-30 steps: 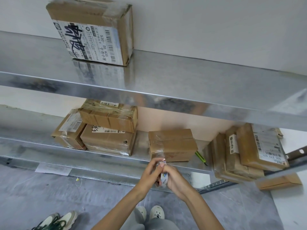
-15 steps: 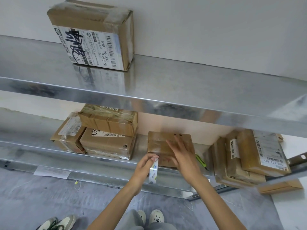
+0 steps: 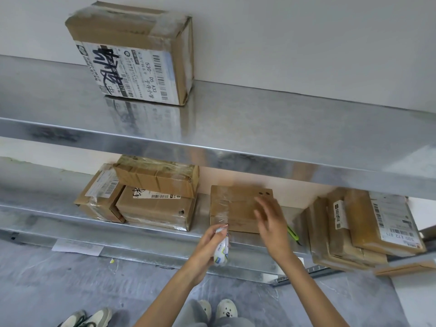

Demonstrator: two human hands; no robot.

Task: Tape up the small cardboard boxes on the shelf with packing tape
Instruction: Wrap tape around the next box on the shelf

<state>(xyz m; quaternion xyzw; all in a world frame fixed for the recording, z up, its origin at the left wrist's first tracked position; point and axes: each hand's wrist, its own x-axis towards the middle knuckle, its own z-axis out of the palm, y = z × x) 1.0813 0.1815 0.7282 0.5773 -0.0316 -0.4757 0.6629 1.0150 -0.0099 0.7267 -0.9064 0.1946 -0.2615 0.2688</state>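
Observation:
A small brown cardboard box sits in the middle of the lower metal shelf, a strip of clear tape running down its left part. My left hand grips a roll of packing tape just below the box's front left corner, the tape stretched up to the box. My right hand hovers with fingers spread in front of the box's right half, blurred by motion.
Three taped boxes are stacked at the left of the lower shelf. Several flat parcels lean at the right. A green cutter lies right of the middle box. One labelled box stands on the upper shelf. Shoes show on the grey floor.
The tape roll passed from both hands into my left hand alone. My right hand went up onto the box, then drew back slightly and to the right.

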